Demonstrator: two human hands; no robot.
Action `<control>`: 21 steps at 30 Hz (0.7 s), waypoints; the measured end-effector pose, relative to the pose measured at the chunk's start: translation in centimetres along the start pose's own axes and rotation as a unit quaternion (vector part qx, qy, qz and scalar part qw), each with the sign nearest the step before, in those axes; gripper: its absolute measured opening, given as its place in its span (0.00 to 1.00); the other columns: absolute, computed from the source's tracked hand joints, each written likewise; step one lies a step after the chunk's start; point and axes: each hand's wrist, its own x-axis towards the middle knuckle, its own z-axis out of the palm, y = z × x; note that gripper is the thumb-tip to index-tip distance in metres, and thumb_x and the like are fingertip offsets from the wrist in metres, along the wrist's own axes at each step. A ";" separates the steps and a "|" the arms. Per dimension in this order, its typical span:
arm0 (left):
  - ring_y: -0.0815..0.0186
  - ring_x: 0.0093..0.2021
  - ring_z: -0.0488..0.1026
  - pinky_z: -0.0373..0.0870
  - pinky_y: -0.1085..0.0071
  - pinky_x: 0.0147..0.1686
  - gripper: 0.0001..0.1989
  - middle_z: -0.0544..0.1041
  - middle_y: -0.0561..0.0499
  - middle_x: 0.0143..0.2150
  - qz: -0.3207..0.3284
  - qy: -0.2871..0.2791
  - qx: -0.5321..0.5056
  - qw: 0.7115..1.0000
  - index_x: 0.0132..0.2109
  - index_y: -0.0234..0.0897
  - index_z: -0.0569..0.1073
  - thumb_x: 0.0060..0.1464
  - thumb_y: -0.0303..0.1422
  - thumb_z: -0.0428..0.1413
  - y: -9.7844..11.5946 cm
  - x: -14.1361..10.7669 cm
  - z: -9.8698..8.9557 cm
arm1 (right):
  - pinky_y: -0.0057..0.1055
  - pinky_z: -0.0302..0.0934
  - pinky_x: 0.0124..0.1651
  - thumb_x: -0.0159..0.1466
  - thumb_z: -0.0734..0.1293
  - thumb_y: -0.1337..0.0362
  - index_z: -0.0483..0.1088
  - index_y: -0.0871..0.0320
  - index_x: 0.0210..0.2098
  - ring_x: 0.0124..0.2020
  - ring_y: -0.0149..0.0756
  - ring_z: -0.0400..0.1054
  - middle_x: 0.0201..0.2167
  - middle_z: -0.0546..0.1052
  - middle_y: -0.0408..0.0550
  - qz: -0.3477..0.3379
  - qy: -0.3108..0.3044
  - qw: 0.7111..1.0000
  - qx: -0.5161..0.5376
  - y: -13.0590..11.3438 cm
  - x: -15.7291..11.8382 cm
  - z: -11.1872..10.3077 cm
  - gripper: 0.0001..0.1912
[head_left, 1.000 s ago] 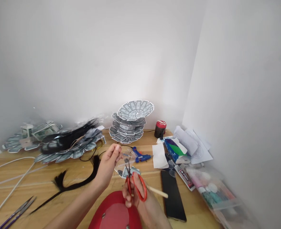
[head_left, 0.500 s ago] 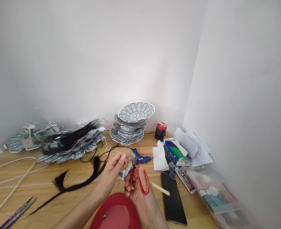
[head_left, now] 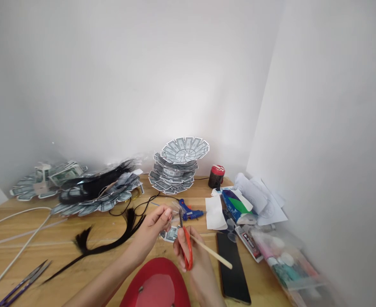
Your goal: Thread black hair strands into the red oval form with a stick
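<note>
My right hand (head_left: 196, 251) is wrapped round red-handled scissors (head_left: 188, 249), whose blades point up and away from me and look closed. A pale wooden stick (head_left: 215, 253) slants out past the same hand; whether the fingers hold it, I cannot tell. To the left of the blades, my left hand (head_left: 156, 228) has thumb and finger pinched together on something too small to make out. Below and between the hands, a printed banknote-like paper (head_left: 171, 234) lies on the table. A rounded red object (head_left: 156, 281) fills the bottom middle, in front of me.
Behind the hands lie a blue glue gun (head_left: 189, 211) and a tiered stack of banknote-print paper (head_left: 173, 172). Black hair strands (head_left: 111, 246) and purple-handled scissors (head_left: 24, 285) are at left. At right are a phone (head_left: 234, 268), a glue box (head_left: 248, 243) and a clear plastic case (head_left: 290, 264).
The scissors have turned and their blades have come together. My right hand has rotated, and more of the wooden stick shows. My left hand stays pinched in nearly the same place.
</note>
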 end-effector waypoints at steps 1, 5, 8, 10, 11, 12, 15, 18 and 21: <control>0.68 0.30 0.74 0.75 0.68 0.32 0.13 0.76 0.52 0.36 -0.002 -0.001 0.000 1.000 0.42 0.33 0.74 0.66 0.40 0.55 -0.1 0.0 -0.1 | 0.22 0.40 0.10 0.42 0.74 0.31 0.53 0.51 0.22 0.08 0.21 0.49 0.12 0.67 0.33 0.002 0.007 1.000 0.000 0.0 0.1 -0.1 0.36; 0.67 0.31 0.75 0.75 0.68 0.33 0.13 0.76 0.51 0.37 -0.009 -0.002 0.003 1.000 0.44 0.33 0.74 0.66 0.40 0.55 -0.6 0.0 -0.5 | 0.22 0.40 0.07 0.38 0.74 0.30 0.53 0.51 0.20 0.05 0.22 0.52 0.10 0.69 0.36 0.020 0.026 0.999 -0.007 0.0 0.5 -0.3 0.38; 0.67 0.32 0.75 0.75 0.67 0.33 0.13 0.77 0.51 0.38 -0.012 -0.003 0.006 1.000 0.45 0.33 0.74 0.66 0.40 0.55 -0.9 0.1 -0.7 | 0.21 0.40 0.08 0.39 0.73 0.29 0.54 0.52 0.21 0.05 0.22 0.53 0.10 0.70 0.37 0.025 0.032 0.999 -0.030 0.1 0.3 -0.6 0.37; 0.67 0.32 0.75 0.76 0.67 0.34 0.13 0.77 0.50 0.39 -0.014 -0.002 0.010 1.000 0.45 0.33 0.74 0.66 0.40 0.55 -1.0 0.1 -0.9 | 0.20 0.40 0.09 0.44 0.72 0.30 0.55 0.53 0.22 0.06 0.21 0.53 0.11 0.69 0.35 0.021 0.042 0.997 -0.054 0.4 0.1 -0.9 0.35; 0.66 0.33 0.75 0.76 0.67 0.34 0.13 0.77 0.50 0.39 -0.015 -0.001 0.012 1.000 0.45 0.33 0.74 0.66 0.40 0.55 -1.0 0.1 -1.0 | 0.20 0.41 0.10 0.48 0.71 0.32 0.55 0.53 0.23 0.07 0.20 0.53 0.12 0.69 0.34 0.020 0.048 0.996 -0.069 0.5 0.1 -1.1 0.34; 0.66 0.33 0.75 0.76 0.66 0.34 0.13 0.77 0.50 0.39 -0.015 0.002 0.015 1.000 0.45 0.33 0.74 0.66 0.40 0.55 -1.0 0.1 -1.1 | 0.20 0.44 0.11 0.53 0.70 0.34 0.57 0.54 0.24 0.08 0.20 0.54 0.13 0.68 0.33 0.022 0.054 0.995 -0.086 0.7 0.2 -1.4 0.31; 0.66 0.34 0.76 0.76 0.66 0.35 0.13 0.77 0.50 0.40 -0.016 0.011 0.030 0.999 0.46 0.33 0.74 0.66 0.40 0.55 -0.8 0.0 -1.6 | 0.21 0.56 0.16 0.68 0.63 0.44 0.67 0.57 0.32 0.13 0.22 0.60 0.19 0.70 0.35 0.056 0.067 0.984 -0.155 1.5 1.2 -2.7 0.22; 0.65 0.35 0.76 0.76 0.65 0.36 0.12 0.77 0.49 0.40 -0.014 0.019 0.044 0.999 0.45 0.34 0.74 0.66 0.40 0.55 -0.7 0.0 -2.2 | 0.29 0.69 0.28 0.71 0.64 0.54 0.71 0.60 0.46 0.25 0.29 0.71 0.34 0.77 0.43 0.110 0.072 0.959 -0.250 2.3 3.0 -4.3 0.15; 0.65 0.35 0.76 0.76 0.65 0.36 0.13 0.77 0.49 0.40 -0.011 0.029 0.047 0.998 0.45 0.34 0.74 0.66 0.40 0.55 -0.5 -0.2 -2.9 | 0.40 0.73 0.42 0.69 0.67 0.59 0.70 0.59 0.52 0.41 0.38 0.75 0.47 0.77 0.49 0.125 0.083 0.924 -0.352 3.0 4.4 -5.9 0.14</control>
